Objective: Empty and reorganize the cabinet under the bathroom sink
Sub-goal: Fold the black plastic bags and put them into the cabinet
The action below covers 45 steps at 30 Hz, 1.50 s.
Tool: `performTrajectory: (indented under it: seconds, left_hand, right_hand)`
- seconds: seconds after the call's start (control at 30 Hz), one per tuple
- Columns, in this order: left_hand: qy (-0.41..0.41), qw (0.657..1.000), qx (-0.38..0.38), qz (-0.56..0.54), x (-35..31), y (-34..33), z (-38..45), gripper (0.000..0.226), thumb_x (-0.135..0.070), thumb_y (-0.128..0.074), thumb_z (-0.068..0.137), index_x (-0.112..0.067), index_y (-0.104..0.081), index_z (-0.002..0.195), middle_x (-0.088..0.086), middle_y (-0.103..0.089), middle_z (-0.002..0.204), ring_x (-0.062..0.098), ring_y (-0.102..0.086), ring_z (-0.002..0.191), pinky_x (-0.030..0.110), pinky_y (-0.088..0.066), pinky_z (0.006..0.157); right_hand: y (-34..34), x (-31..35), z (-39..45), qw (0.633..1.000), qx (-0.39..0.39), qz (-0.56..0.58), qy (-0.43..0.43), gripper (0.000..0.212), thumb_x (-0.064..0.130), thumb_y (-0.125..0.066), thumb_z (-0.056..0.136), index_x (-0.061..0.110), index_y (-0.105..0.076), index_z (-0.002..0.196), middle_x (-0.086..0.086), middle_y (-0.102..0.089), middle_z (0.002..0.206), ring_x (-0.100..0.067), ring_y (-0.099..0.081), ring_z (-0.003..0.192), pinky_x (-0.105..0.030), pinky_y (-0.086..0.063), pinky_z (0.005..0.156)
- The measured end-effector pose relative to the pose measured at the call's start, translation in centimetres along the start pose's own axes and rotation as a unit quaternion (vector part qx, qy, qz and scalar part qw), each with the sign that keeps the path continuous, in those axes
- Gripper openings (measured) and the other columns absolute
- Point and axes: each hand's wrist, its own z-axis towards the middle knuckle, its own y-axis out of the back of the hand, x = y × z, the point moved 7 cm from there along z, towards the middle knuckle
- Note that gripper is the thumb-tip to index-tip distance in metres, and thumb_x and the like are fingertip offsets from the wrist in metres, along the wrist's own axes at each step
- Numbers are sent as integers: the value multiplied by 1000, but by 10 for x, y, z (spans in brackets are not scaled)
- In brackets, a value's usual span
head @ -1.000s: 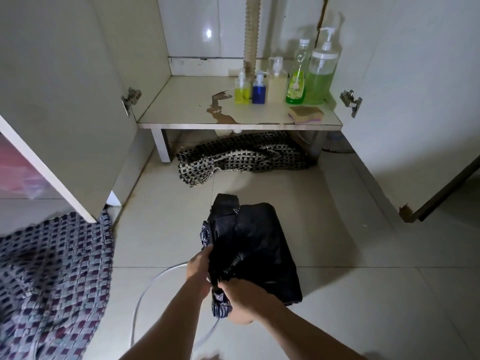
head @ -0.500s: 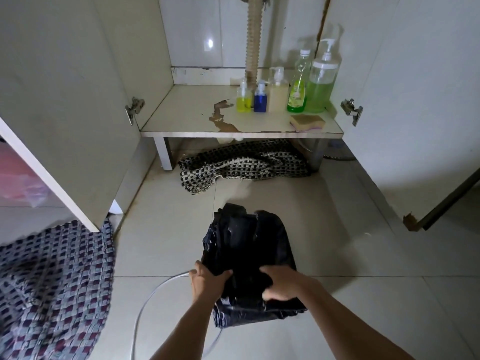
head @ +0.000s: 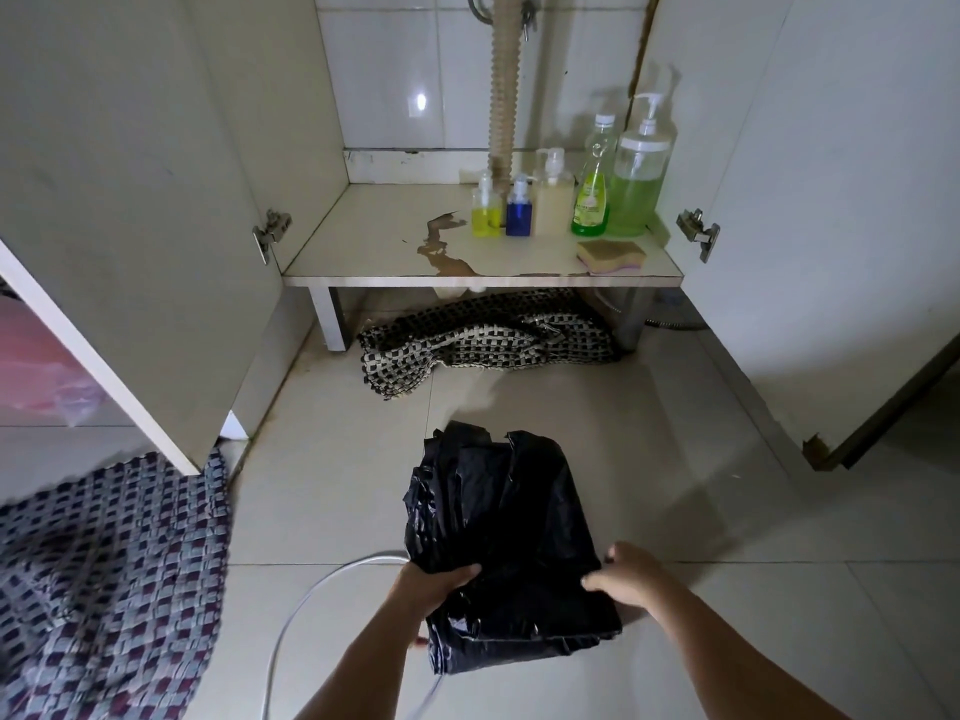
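Observation:
A folded stack of black plastic bags (head: 509,527) lies on the floor tiles in front of the open sink cabinet. My left hand (head: 431,587) grips its near left edge, thumb on top. My right hand (head: 631,574) holds the near right edge with curled fingers. On the cabinet shelf (head: 363,241), at the back right, stand a yellow bottle (head: 485,220), a blue bottle (head: 518,218), a beige pump bottle (head: 553,205), a green dish-soap bottle (head: 592,200) and a large green pump bottle (head: 636,189). A sponge (head: 610,252) lies at the shelf's front right.
Both cabinet doors stand open, left (head: 130,226) and right (head: 831,200). A drain pipe (head: 503,96) drops to the shelf. A black-and-white woven mat (head: 483,340) is bunched under the cabinet. A checkered mat (head: 104,579) and a white hose (head: 311,600) lie at the left.
Both hands went from bunching the near end of the bags to pressing them flat, then slid apart to the stack's left and right edges. The view tilted up.

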Motion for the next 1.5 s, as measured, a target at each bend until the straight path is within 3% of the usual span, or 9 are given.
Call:
performTrajectory:
  seconds: [0.2,0.37,0.47,0.6,0.83,0.93,1.17,1.33,1.5]
  left_hand:
    - [20,998,35,-44,0,-12,-8,60,-19,-89,62,-3,-65,114,9,-73,99,23,-69,92,37,-56,87]
    - [36,994,70,-75,12,-9,14,95,-34,-99,22,-5,-69,108,15,-75,96,31,-72,92,46,-56,88]
    - [54,989,105,-91,-7,-6,-8,70,-20,-95,49,-2,-67,110,19,-74,99,34,-71,92,47,-57,84]
    - [48,982,131,-126,-34,1,-21,40,-12,-78,75,1,-65,111,21,-73,100,32,-71,85,38,-59,68]
    - [-34,974,134,-177,-114,20,-22,40,-11,-72,77,0,-64,114,20,-72,95,30,-72,75,39,-60,67]
    - [-69,981,111,-144,-173,41,-17,45,-15,-75,71,-2,-62,112,18,-73,87,30,-72,71,37,-59,61]
    - [-187,978,63,-63,-322,88,-38,29,-19,-73,80,-4,-61,102,15,-69,85,29,-67,74,37,-57,67]
    - [-260,936,123,-204,-347,111,-20,25,-22,-64,83,-6,-65,102,12,-74,91,26,-70,76,34,-57,71]
    - [-260,919,85,-284,-330,138,35,34,-20,-67,74,-13,-59,107,14,-67,117,30,-62,100,50,-47,86]
  right_hand:
    - [-32,-29,16,988,73,132,-41,60,33,-79,51,15,-63,106,-4,-71,97,-20,-69,87,-31,-58,76]
    - [-18,-1,-7,967,121,220,-46,24,12,-74,74,9,-67,96,-8,-71,89,-21,-67,81,-26,-53,66]
    - [-9,21,-15,947,144,287,-30,29,6,-69,77,7,-65,106,-14,-70,103,-27,-67,92,-34,-56,77]
    - [13,54,-25,923,161,349,3,23,3,-64,82,6,-62,105,-15,-66,90,-25,-64,77,-27,-53,58]
    - [58,103,-33,889,182,407,102,31,25,-64,86,11,-63,113,-12,-70,106,-27,-65,97,-41,-52,91]
    - [82,131,-29,887,200,394,136,32,33,-61,88,14,-62,114,-13,-68,116,-29,-66,102,-42,-55,86]
    - [143,229,-24,853,146,464,188,11,16,-58,92,7,-63,98,-14,-68,87,-23,-69,58,-30,-61,57]
    - [166,279,-10,801,83,547,230,14,-3,-58,88,8,-60,97,-12,-68,95,-26,-65,82,-36,-60,66]
    - [175,318,22,836,-16,492,243,38,-4,-62,83,17,-58,113,-5,-63,118,-21,-56,106,-31,-50,72]
